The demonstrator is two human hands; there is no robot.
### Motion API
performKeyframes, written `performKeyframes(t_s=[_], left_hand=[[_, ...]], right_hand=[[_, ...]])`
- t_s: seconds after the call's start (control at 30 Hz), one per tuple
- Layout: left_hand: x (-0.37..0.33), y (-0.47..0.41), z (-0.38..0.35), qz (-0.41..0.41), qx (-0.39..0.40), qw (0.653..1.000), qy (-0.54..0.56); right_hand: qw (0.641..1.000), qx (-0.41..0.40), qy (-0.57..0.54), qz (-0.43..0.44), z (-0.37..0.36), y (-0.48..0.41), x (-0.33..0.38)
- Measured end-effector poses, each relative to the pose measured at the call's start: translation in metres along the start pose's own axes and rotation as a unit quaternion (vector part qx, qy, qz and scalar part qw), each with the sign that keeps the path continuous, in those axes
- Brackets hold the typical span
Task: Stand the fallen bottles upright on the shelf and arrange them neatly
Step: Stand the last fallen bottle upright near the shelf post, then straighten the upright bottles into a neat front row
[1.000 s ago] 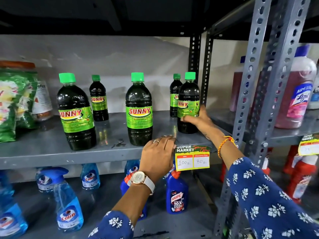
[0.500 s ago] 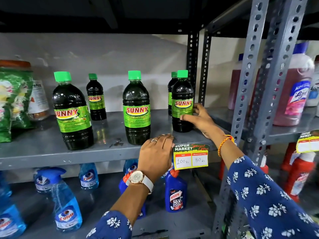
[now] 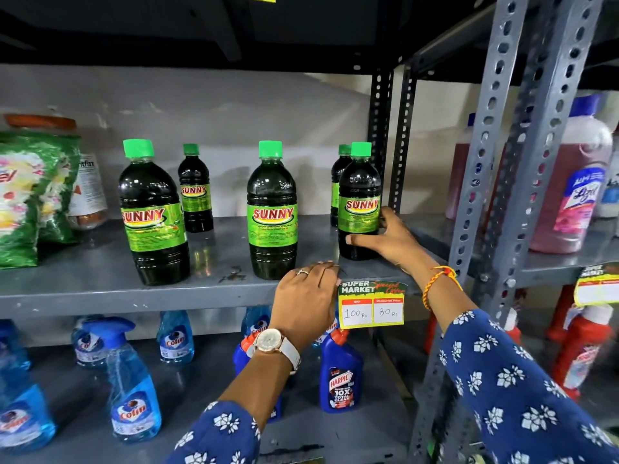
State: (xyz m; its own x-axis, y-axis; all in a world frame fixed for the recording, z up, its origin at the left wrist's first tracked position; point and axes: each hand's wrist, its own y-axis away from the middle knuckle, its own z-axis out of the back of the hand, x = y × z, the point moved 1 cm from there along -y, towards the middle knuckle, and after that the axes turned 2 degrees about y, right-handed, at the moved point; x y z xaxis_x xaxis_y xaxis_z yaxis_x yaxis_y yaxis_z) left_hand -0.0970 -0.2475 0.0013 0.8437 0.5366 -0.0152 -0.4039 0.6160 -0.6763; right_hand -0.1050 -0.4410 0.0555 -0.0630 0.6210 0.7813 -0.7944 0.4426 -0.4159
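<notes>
Grey shelf (image 3: 100,293): I count five bottles upright; right hand (image 3: 390,241) grasps rightmost bottle (image 3: 359,202), alignment remaining; left hand (image 3: 306,296) rests unclenched.

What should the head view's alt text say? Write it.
A person's right hand grips the rightmost Sunny bottle, upright on a grey metal shelf, while the left hand rests on the shelf edge beside a price tag. Four more Sunny bottles stand upright.

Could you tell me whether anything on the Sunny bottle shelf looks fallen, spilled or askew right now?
Nothing is fallen or spilled: all five Sunny bottles stand upright. The right hand grips the rightmost front bottle; the left hand rests on the shelf edge.
</notes>
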Motion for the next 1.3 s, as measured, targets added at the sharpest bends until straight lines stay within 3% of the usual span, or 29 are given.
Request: performKeyframes(t_s=[0.33,0.8,0.93,1.0,1.07,1.17,1.23,1.3], left_hand=[[-0.006,0.001,0.004,-0.003,-0.013,1.0,-0.008],[-0.003,0.003,-0.001,-0.026,-0.036,0.999,-0.019],[-0.001,0.007,0.0,-0.029,-0.051,0.998,0.019],[0.004,0.016,0.008,-0.045,-0.1,0.993,0.053],[0.021,0.03,0.021,-0.051,-0.204,0.976,0.055],[0.064,0.045,0.049,0.043,-0.379,0.924,0.021],[0.099,0.05,0.07,0.139,-0.439,0.887,0.023],[0.125,0.049,0.084,0.229,-0.416,0.879,0.046]], right_hand=[[0.998,-0.007,-0.043,0.041,0.016,0.034,-0.002],[0.998,-0.02,-0.02,0.058,0.013,0.039,-0.007],[0.996,-0.049,-0.045,0.055,0.013,0.047,-0.001],[0.986,-0.127,-0.072,0.074,0.012,0.056,0.001],[0.962,-0.239,-0.044,0.128,0.009,0.07,0.005],[0.911,-0.343,0.027,0.228,-0.003,0.084,0.02],[0.914,-0.302,-0.001,0.272,-0.025,0.086,0.041],[0.954,-0.191,-0.057,0.222,-0.055,0.085,0.06]])
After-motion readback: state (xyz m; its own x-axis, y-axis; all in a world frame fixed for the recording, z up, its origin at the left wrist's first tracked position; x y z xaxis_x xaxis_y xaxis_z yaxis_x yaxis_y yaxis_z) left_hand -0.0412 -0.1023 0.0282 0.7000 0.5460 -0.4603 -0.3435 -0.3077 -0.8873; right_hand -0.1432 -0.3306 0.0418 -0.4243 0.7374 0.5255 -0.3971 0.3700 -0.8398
